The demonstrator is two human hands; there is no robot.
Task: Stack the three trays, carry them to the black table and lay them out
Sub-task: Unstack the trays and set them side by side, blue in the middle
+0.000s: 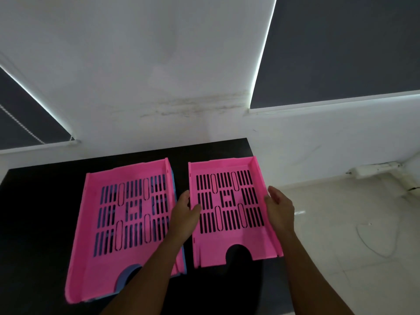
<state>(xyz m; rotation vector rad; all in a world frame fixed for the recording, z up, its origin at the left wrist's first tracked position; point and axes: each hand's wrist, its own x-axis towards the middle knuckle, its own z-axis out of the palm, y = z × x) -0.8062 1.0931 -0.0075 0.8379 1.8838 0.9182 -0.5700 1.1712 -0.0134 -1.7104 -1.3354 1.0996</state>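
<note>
Two pink slotted trays lie side by side on the black table (41,201). The left pink tray (91,253) rests on top of a blue tray (129,271), which shows through the slots, the front notch and along the right edge. The right pink tray (229,237) lies flat near the table's right edge. My left hand (184,214) rests against its left wall with the thumb over the rim. My right hand (280,206) is at its right wall, fingers apart, touching or just off the wall.
A white wall rises behind the table, with dark roller blinds (341,48) at left and right. To the right lies a pale tiled floor (352,235) with a thin white cable (381,251) on it.
</note>
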